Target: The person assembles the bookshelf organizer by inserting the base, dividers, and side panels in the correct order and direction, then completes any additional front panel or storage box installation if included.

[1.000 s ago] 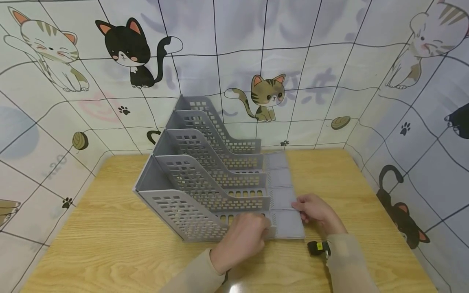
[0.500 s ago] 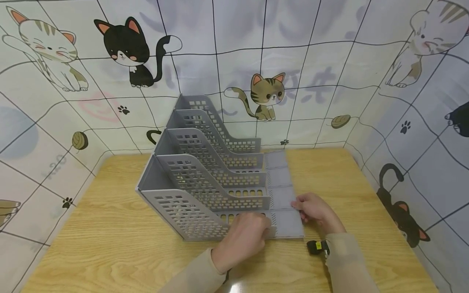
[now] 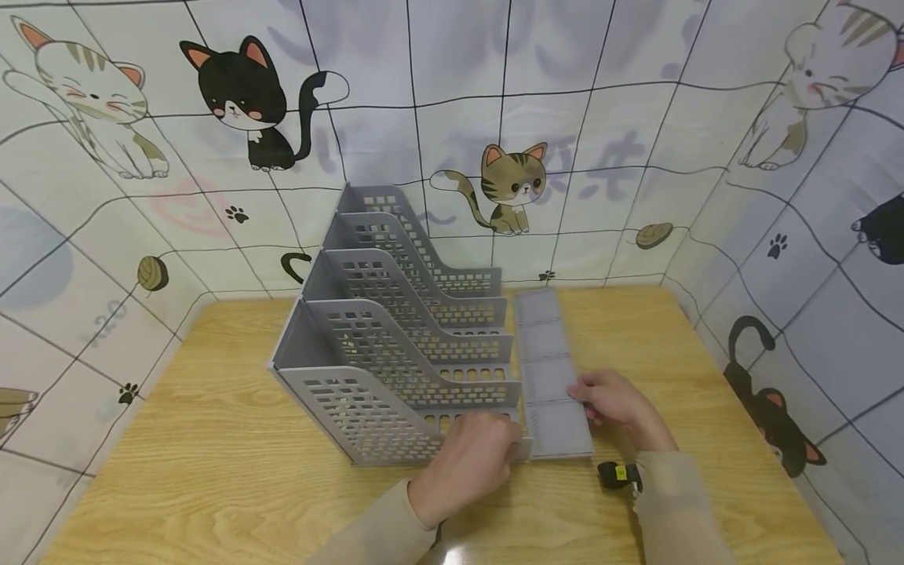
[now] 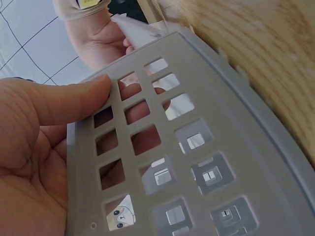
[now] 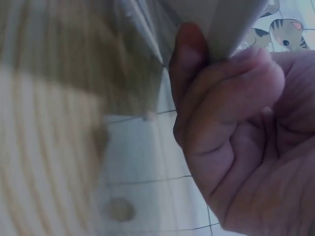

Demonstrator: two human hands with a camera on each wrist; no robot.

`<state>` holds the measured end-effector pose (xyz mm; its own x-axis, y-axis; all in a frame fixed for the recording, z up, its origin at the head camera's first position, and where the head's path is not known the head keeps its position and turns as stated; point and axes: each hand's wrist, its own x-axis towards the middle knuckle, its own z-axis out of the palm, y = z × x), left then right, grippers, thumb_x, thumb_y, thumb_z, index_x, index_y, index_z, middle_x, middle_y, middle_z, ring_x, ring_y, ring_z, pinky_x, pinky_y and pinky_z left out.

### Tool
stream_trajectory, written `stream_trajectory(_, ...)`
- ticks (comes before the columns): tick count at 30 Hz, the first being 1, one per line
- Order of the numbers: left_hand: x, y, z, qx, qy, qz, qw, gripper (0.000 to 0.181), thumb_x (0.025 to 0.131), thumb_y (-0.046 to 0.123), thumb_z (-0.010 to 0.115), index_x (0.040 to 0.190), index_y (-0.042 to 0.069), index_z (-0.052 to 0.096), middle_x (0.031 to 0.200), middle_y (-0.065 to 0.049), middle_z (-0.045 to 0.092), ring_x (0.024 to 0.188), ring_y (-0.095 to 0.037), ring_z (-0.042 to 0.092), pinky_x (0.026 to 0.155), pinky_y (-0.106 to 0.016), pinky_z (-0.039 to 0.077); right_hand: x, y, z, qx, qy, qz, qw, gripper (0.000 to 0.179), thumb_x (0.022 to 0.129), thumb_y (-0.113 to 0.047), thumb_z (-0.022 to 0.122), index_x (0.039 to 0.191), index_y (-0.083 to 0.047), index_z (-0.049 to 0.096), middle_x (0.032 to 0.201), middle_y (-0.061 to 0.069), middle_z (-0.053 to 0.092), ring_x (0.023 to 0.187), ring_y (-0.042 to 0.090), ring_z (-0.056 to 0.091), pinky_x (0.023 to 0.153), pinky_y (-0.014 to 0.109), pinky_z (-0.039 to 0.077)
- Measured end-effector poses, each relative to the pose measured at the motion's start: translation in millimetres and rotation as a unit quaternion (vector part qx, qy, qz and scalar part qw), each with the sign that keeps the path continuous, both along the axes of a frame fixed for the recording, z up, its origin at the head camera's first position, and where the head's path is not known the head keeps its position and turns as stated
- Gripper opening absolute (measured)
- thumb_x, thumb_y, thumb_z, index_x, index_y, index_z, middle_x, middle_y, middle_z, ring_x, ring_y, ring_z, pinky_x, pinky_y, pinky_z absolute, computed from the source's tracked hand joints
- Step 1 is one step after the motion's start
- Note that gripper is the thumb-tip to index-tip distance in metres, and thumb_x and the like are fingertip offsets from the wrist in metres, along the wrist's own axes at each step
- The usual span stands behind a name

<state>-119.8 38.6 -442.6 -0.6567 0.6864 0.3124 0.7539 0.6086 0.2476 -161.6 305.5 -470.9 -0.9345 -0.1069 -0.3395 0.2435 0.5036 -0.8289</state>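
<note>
A grey plastic file rack [image 3: 384, 388] with several slots and slotted walls stands on the wooden table. My left hand [image 3: 469, 455] grips the low front end of its nearest side wall. In the left wrist view the thumb lies over the edge of the slotted wall [image 4: 167, 128], and fingers show through its holes. Right of the rack is a flat grey panel [image 3: 558, 424], creased into several sections. My right hand [image 3: 614, 404] pinches the panel's right edge; the right wrist view shows the fingers [image 5: 226, 98] curled under it. A narrow strip of table separates panel and rack.
The wooden table [image 3: 198, 439] reaches to cat-printed sheeting [image 3: 593, 173] at the back and both sides. Bare tabletop shows left of the rack and right of the panel. A small black device [image 3: 616, 475] sits at the right cuff.
The right hand has drawn the panel slightly to the right, opening a gap between it and the rack. The left hand keeps its grip on the wall, nearly still.
</note>
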Motion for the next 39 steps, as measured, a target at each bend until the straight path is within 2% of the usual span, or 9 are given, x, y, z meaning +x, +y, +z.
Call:
stream_trajectory(9,-1.4,-1.1,-1.4,-0.002,0.001,0.005,1.0,0.045,0.066,-0.012,0.071,0.051,0.019,0.043,0.052,0.011,0.036,0.048,-0.001,0.025,0.042,-0.013,0.023,1.1,-8.1,22.9,-0.031,0.032,-0.005,0.999,0.025,0.105,-0.012,0.056,0.083,0.0,0.059,0.058,-0.001,0.047,0.051,0.012,0.044,0.048,0.026,0.043)
stream_trajectory(14,-1.1,-2.6,2.3,-0.007,0.01,0.008,0.9999,0.041,0.075,-0.001,0.08,0.053,0.018,0.051,0.053,0.011,0.043,0.047,0.0,0.03,0.043,-0.012,0.028,8.7,-13.7,41.1,-0.057,0.063,-0.004,0.9964,0.026,0.104,-0.012,0.057,0.082,0.002,0.056,0.057,0.0,0.046,0.048,0.011,0.044,0.045,0.028,0.045)
stream_trajectory(17,3.0,-8.7,14.9,0.003,0.0,0.01,0.9999,0.039,0.083,0.006,0.08,0.057,0.018,0.052,0.057,0.011,0.044,0.05,0.0,0.033,0.044,-0.013,0.03,13.1,-16.4,49.9,-0.064,0.085,-0.011,0.9943,0.025,0.103,-0.011,0.058,0.084,0.005,0.057,0.057,0.001,0.045,0.047,0.011,0.044,0.043,0.028,0.044)
stream_trajectory(21,13.0,-28.7,43.4,0.078,0.02,0.003,0.9967,0.026,0.09,0.005,0.076,0.071,0.016,0.062,0.069,0.008,0.054,0.059,-0.003,0.047,0.052,-0.014,0.041,17.5,-19.1,57.8,-0.072,0.11,-0.023,0.9911,0.024,0.103,-0.01,0.058,0.088,0.008,0.06,0.056,0.001,0.046,0.046,0.011,0.044,0.041,0.027,0.043)
stream_trajectory(25,24.1,-61.0,78.0,0.188,0.121,-0.015,0.9746,0.007,0.093,0.004,0.07,0.097,0.008,0.073,0.096,-0.002,0.07,0.087,-0.015,0.067,0.08,-0.025,0.057,20.3,-21.6,63.5,-0.073,0.126,-0.029,0.9889,0.022,0.104,-0.009,0.058,0.092,0.009,0.062,0.057,0.0,0.049,0.044,0.011,0.043,0.04,0.027,0.041)
stream_trajectory(27,27.8,-79.3,98.1,0.234,0.181,-0.023,0.9548,0.013,0.097,0.006,0.064,0.106,0.002,0.073,0.107,-0.009,0.072,0.098,-0.022,0.07,0.092,-0.03,0.057,21.5,-22.8,66.8,-0.073,0.131,-0.035,0.9882,0.021,0.103,-0.008,0.057,0.094,0.01,0.063,0.058,0.0,0.049,0.043,0.01,0.042,0.039,0.027,0.04)
stream_trajectory(31,25.5,-113.5,133.2,0.323,0.284,-0.005,0.903,0.025,0.104,0.011,0.057,0.101,-0.007,0.074,0.107,-0.02,0.071,0.096,-0.034,0.069,0.099,-0.027,0.054,22.8,-26.3,75.5,-0.07,0.133,-0.04,0.9879,0.019,0.103,-0.006,0.057,0.098,0.011,0.064,0.058,0.002,0.051,0.042,0.011,0.041,0.038,0.027,0.039)
stream_trajectory(35,11.4,-147.8,146.4,0.376,0.271,0.066,0.8837,0.034,0.105,0.022,0.06,0.101,-0.008,0.075,0.109,-0.024,0.072,0.098,-0.033,0.069,0.098,-0.02,0.05,20.2,-31.3,80.6,-0.067,0.131,-0.027,0.9888,0.02,0.102,-0.006,0.057,0.104,0.012,0.065,0.061,0.005,0.055,0.042,0.01,0.042,0.038,0.026,0.039)
stream_trajectory(39,-12.4,-180.6,137.5,0.399,0.177,0.087,0.8957,0.027,0.102,0.012,0.06,0.114,-0.008,0.073,0.124,-0.024,0.068,0.119,-0.024,0.063,0.105,-0.023,0.045,15.3,-36.3,80.3,-0.058,0.127,-0.021,0.99,0.023,0.101,-0.005,0.056,0.111,0.013,0.067,0.064,0.007,0.061,0.041,0.009,0.04,0.038,0.024,0.038)
